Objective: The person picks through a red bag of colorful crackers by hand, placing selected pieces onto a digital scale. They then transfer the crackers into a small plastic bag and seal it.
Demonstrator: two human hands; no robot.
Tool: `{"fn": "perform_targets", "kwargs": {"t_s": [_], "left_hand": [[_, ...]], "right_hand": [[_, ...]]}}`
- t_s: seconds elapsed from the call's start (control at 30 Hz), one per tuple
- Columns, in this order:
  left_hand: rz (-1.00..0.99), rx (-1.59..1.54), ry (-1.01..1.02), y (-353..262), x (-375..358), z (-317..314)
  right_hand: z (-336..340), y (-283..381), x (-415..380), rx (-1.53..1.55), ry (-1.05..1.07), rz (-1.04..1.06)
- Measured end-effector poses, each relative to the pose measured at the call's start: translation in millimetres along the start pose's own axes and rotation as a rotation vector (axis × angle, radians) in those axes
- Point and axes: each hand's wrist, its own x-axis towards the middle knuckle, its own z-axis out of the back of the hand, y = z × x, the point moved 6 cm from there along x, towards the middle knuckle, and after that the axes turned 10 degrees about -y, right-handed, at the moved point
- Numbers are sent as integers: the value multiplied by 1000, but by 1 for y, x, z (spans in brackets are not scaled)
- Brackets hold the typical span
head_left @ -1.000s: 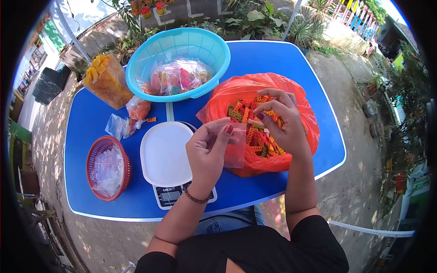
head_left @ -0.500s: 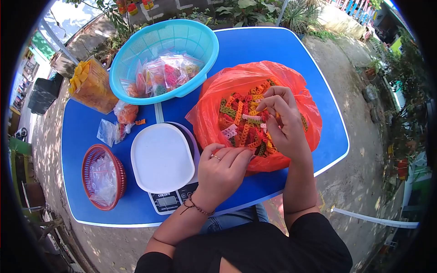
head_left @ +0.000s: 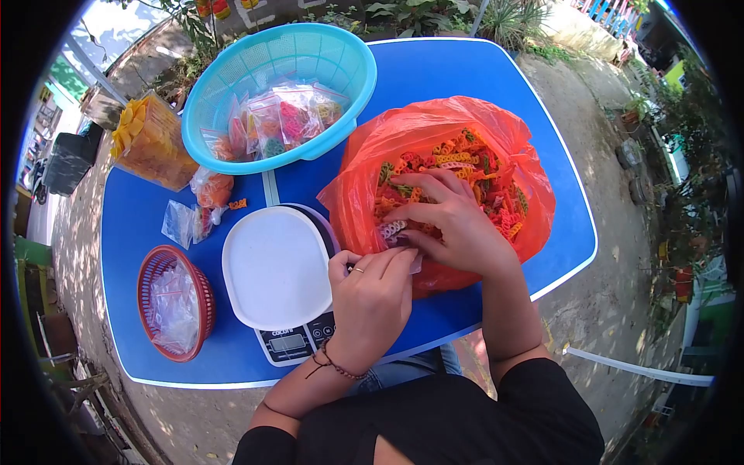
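Outdoors on a blue tabletop (head_left: 465, 77), the left hand (head_left: 372, 298) pinches a small clear bag (head_left: 415, 263) beside the scale (head_left: 283, 271); the right hand (head_left: 453, 225), fingers curled, scoops colourful spiral snacks (head_left: 496, 182) inside the orange bag (head_left: 434, 132). Pieces could spill past the bag's narrow mouth.

Place: outdoor yard, a home snack-packing spot.
Signs: dirt ground (head_left: 612, 263) and plants (head_left: 403, 12) around the blue table (head_left: 434, 74); scale (head_left: 291, 341) on it.

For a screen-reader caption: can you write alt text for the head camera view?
A person's right hand reaches into an orange bag of colourful snack pieces while the left hand holds a small clear bag at its edge. Alongside on the blue table: a white scale, a turquoise basket of filled packets and a red basket.
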Motion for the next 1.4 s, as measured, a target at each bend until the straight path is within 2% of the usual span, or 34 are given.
{"fn": "perform_targets", "kwargs": {"t_s": [0.07, 0.17, 0.27, 0.37, 0.47, 0.67, 0.87, 0.97, 1.27, 1.37, 1.4], "left_hand": [[-8, -5, 5, -1, -1, -1], [5, 5, 36, 0, -3, -3], [24, 22, 76, 0, -5, -4], [26, 54, 124, 0, -8, -6], [33, 90, 139, -1, -8, -7], [4, 140, 118, -2, -8, -9], [7, 105, 80, -3, -6, -4], [7, 108, 88, -3, -5, -2], [22, 99, 96, -3, -5, 1], [21, 91, 83, -4, -4, 1], [20, 88, 81, -4, -4, 0]], "right_hand": [[9, -9, -1, -109, -22, -18], [17, -40, -4, -106, 21, -245], [32, -69, -11, 102, -132, -537], [40, -71, -13, -71, -284, -429], [40, -44, -5, -337, -370, -199], [-7, 4, 0, 141, 37, 44], [-1, -9, -3, -117, 92, -87], [13, -25, -3, -292, 27, -166], [47, -64, -12, -189, -303, -433], [53, -42, -5, -292, -381, -171], [45, -40, -3, -213, -316, -121]]}}
